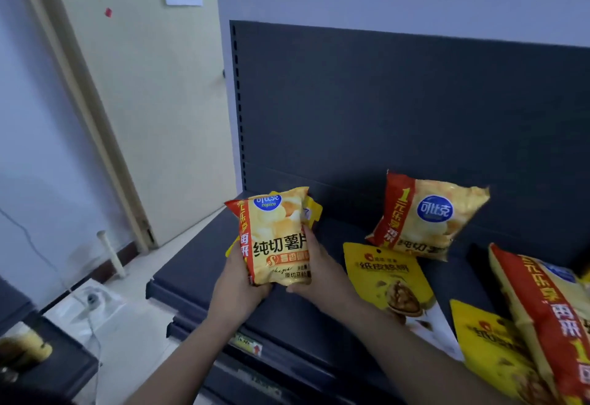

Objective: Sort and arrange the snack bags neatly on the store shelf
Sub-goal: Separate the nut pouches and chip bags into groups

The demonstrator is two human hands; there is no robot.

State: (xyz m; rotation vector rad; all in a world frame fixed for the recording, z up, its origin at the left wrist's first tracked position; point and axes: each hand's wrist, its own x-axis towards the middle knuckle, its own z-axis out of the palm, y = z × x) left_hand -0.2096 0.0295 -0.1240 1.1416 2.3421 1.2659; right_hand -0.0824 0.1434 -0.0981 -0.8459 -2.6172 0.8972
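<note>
So the chips bag (pixel 277 242) is held over the left end of the shelf (pixel 194 280), upright, long axis vertical, print facing the camera. Left hand (pixel 236 281) grips its lower left edge and right hand (pixel 317 272) wraps its right side. A yellow bag (pixel 312 210) peeks out behind it. There's bare shelf below, out to the left edge. To the right, another chips bag (pixel 427 216) leans on the back panel (pixel 383 111), and a walnut bag (pixel 388 277) lies flat.
</note>
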